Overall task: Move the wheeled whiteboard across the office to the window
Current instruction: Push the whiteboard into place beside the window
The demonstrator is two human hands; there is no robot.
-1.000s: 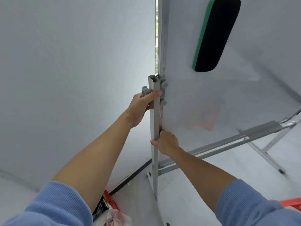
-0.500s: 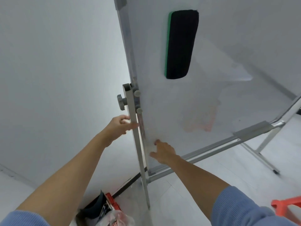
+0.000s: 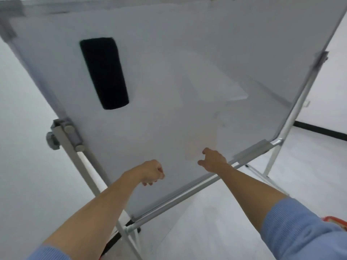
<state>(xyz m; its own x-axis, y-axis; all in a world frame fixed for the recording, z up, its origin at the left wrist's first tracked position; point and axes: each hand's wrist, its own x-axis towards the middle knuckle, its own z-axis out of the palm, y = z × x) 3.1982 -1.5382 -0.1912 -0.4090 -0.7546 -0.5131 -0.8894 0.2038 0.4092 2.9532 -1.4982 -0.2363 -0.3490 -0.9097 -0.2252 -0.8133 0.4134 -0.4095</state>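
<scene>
Whiteboard, white, metal-framed (image 3: 169, 91), fills the view ahead; the left hand (image 3: 151, 172), loosely curled, and right hand (image 3: 213, 160), fingers spread, hold nothing before it. Black oblong eraser (image 3: 104, 73) clings above; red object (image 3: 336, 221) lies right.

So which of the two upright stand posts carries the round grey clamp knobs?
The grey metal post at the whiteboard's left edge; round grey knobs cluster at its top. The right post shows none.
</scene>
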